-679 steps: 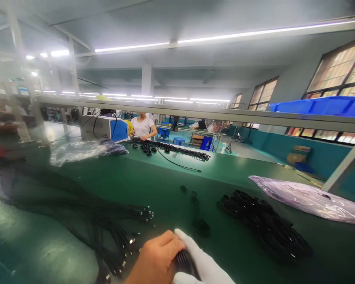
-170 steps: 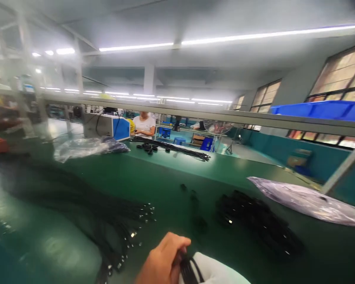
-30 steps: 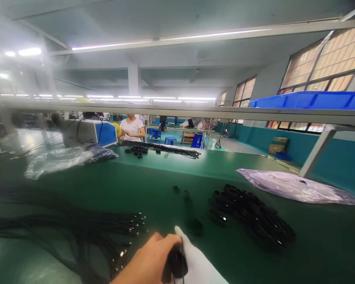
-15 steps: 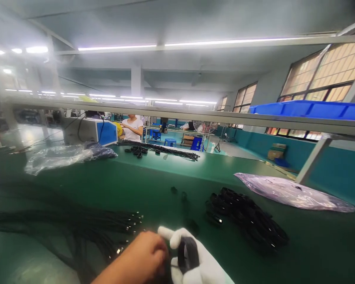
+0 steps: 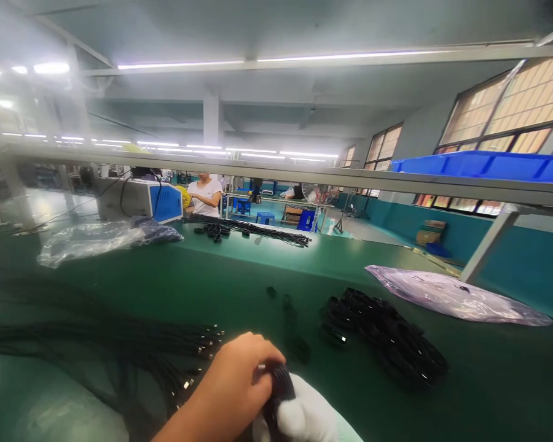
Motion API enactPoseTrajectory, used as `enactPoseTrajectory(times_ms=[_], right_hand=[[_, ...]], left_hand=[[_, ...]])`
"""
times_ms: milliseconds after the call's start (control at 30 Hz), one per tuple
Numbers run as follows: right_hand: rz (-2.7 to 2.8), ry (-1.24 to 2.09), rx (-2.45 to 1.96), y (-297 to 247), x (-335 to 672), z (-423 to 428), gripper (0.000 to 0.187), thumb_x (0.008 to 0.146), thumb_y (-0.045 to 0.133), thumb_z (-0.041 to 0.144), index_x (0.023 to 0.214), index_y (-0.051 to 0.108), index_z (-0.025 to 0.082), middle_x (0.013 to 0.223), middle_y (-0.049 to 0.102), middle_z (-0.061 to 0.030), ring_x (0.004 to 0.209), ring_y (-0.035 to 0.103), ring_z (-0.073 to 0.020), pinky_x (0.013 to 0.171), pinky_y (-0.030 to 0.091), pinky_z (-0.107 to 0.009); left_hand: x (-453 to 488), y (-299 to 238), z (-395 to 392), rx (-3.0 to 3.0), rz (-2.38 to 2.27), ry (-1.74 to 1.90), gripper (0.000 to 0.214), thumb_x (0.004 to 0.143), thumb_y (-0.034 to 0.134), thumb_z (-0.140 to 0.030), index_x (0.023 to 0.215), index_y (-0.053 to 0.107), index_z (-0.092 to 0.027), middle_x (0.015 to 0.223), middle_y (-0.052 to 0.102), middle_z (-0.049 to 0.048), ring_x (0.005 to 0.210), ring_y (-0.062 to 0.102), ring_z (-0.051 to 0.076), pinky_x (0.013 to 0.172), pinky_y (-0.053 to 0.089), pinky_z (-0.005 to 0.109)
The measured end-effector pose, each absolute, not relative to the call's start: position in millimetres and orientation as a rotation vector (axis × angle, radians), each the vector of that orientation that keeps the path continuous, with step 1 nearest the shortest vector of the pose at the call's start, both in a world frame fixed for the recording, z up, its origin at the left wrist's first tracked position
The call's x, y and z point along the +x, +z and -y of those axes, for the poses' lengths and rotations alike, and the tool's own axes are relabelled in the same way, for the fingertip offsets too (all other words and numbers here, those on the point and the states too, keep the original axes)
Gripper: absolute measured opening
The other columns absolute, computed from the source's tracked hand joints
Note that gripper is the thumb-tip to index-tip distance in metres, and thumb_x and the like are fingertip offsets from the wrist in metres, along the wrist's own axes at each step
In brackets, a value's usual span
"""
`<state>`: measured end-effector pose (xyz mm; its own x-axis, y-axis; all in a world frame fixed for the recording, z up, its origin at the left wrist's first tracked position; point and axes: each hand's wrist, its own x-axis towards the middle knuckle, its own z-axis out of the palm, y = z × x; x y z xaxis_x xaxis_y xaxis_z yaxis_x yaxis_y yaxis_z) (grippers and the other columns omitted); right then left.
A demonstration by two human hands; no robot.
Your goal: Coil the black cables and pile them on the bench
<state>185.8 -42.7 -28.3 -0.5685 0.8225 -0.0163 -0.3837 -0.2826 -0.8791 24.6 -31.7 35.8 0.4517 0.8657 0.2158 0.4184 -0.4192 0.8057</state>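
My bare left hand (image 5: pixel 233 390) and my white-gloved right hand (image 5: pixel 304 414) meet at the bottom edge of the view. Both are closed around a small coiled black cable (image 5: pixel 277 385). The left fingers wrap over the coil's top and the glove holds it from below and the right. To the left a spread of straight black cables with metal plugs (image 5: pixel 120 344) lies on the green table (image 5: pixel 203 282). A heap of coiled black cables (image 5: pixel 387 337) sits to the right.
A few single coils (image 5: pixel 288 304) lie ahead of my hands. Plastic bags lie at the left (image 5: pixel 87 239) and right (image 5: pixel 451 294). Far down the table are more cables (image 5: pixel 258 232), a grey-blue machine (image 5: pixel 142 199) and a seated person in white (image 5: pixel 205 195). A shelf rail (image 5: pixel 304 173) carries blue bins (image 5: pixel 483 164).
My left hand has slid forward over the coil and now covers its top, while the glove's fingers, raised half a second ago, have dropped below it. The view shifted slightly.
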Motion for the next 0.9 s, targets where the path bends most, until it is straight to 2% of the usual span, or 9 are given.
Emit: enactPoseTrajectory(times_ms=[100,200,267,367,400,467,533,667,900], right_hand=[[0.900,1.953,-0.654,-30.8,181.3,45.3,0.051,0.077,0.060,0.060,0.101,0.055,0.015,0.078,0.059,-0.0050,0.062,0.059,-0.0127,0.051,0.048,-0.023],[0.805,1.999,-0.658,-29.8,177.3,46.1,0.049,0.085,0.048,0.060,0.092,0.057,0.012,0.078,0.059,-0.0065,0.052,0.055,-0.0083,0.043,0.044,-0.018],[0.948,1.948,-0.636,-25.9,175.6,45.5,0.046,0.080,0.058,0.056,0.096,0.057,0.013,0.084,0.058,-0.0066,0.058,0.055,-0.0092,0.043,0.047,-0.019],[1.198,1.790,-0.787,-20.8,175.2,44.1,0.047,0.064,0.076,0.033,0.101,0.053,0.017,0.090,0.057,-0.0040,0.070,0.058,-0.0140,0.049,0.052,-0.022],[1.242,1.755,-0.848,-20.5,175.9,43.9,0.046,0.064,0.076,0.030,0.100,0.052,0.016,0.088,0.057,-0.0038,0.071,0.059,-0.0148,0.048,0.053,-0.022],[1.279,1.734,-0.870,-22.1,178.5,43.8,0.039,0.073,0.069,0.038,0.097,0.051,0.013,0.087,0.058,-0.0058,0.068,0.059,-0.0148,0.047,0.052,-0.023],[1.275,1.793,-0.783,-24.7,182.3,44.0,0.044,0.076,0.066,0.045,0.100,0.050,0.012,0.092,0.057,-0.0081,0.072,0.059,-0.0157,0.051,0.054,-0.026],[1.213,1.885,-0.727,-25.5,187.5,44.3,0.051,0.066,0.075,0.033,0.106,0.051,0.014,0.102,0.054,-0.0088,0.088,0.059,-0.0202,0.066,0.056,-0.033],[1.235,1.909,-0.663,-14.8,184.0,47.6,0.046,0.065,0.074,0.023,0.105,0.054,0.013,0.090,0.061,-0.0060,0.081,0.061,-0.0191,0.072,0.051,-0.033]], left_hand=[[25.8,34.9,21.7,1.756,-1.053,0.794,0.032,0.068,0.057,-0.017,0.098,0.067,-0.020,0.073,0.058,-0.0020,0.065,0.052,0.014,0.060,0.040,0.025],[24.3,32.3,13.8,1.467,-0.918,0.693,0.041,0.064,0.062,-0.024,0.104,0.063,-0.013,0.061,0.050,-0.0062,0.051,0.050,0.010,0.051,0.039,0.023],[25.2,28.5,11.6,1.388,-0.940,0.712,0.038,0.063,0.063,-0.026,0.098,0.062,-0.011,0.054,0.048,-0.0078,0.045,0.048,0.009,0.046,0.038,0.023],[30.2,19.4,11.3,1.354,-0.991,0.750,0.037,0.061,0.064,-0.027,0.094,0.060,-0.011,0.050,0.049,-0.0084,0.042,0.048,0.010,0.041,0.037,0.022],[32.1,16.4,11.6,1.352,-1.002,0.746,0.036,0.061,0.064,-0.027,0.093,0.059,-0.011,0.050,0.049,-0.0086,0.041,0.047,0.010,0.040,0.037,0.022],[35.0,11.6,12.4,1.361,-1.032,0.731,0.034,0.061,0.064,-0.026,0.091,0.059,-0.012,0.050,0.048,-0.0092,0.039,0.046,0.009,0.038,0.035,0.021],[35.9,9.1,13.5,1.371,-1.039,0.726,0.033,0.061,0.063,-0.025,0.090,0.057,-0.012,0.048,0.048,-0.0092,0.039,0.046,0.010,0.037,0.035,0.021],[32.9,4.2,18.5,1.295,-1.056,0.856,0.029,0.068,0.058,-0.031,0.090,0.052,-0.014,0.056,0.056,-0.0051,0.042,0.051,0.010,0.039,0.039,0.021],[29.0,-26.2,31.9,1.158,-0.902,0.839,0.035,0.063,0.073,-0.042,0.073,0.052,-0.015,0.055,0.049,-0.0053,0.047,0.044,0.007,0.036,0.035,0.016]])
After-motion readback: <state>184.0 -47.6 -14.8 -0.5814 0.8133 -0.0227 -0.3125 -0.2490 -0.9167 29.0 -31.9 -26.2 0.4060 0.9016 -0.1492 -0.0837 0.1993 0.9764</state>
